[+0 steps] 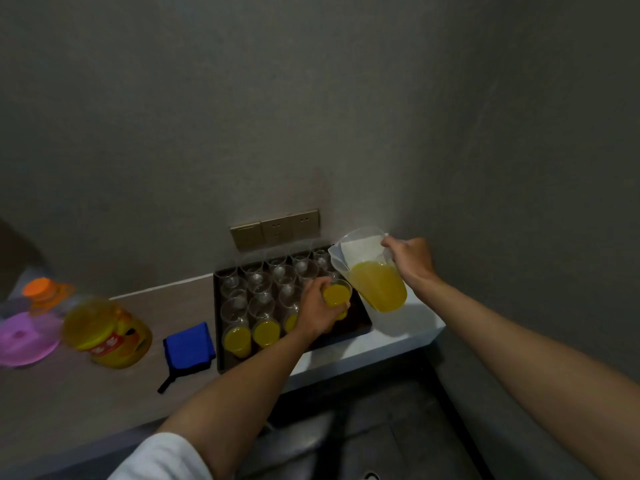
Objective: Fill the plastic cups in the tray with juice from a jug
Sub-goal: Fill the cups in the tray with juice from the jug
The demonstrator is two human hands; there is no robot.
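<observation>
The left hand is wrapped around a filled plastic cup, holding it above the right part of the tray; the right hand grips the handle side of the clear jug, which is tilted with its spout toward that cup and its yellow juice pooled low. The two hands are apart, each clamped on its own thing.

The counter runs along the wall and ends at a right-hand corner, where the jug hangs. The dark tray lies on the counter's right end, its back edge against the wall. Empty clear cups fill its back rows; filled cups stand along its front edge.

On the counter's left part, a big yellow juice bottle with an orange cap leans, blurred. At the far left edge lies a pink lid. Between bottle and tray, near the front edge, sits a folded blue cloth.
</observation>
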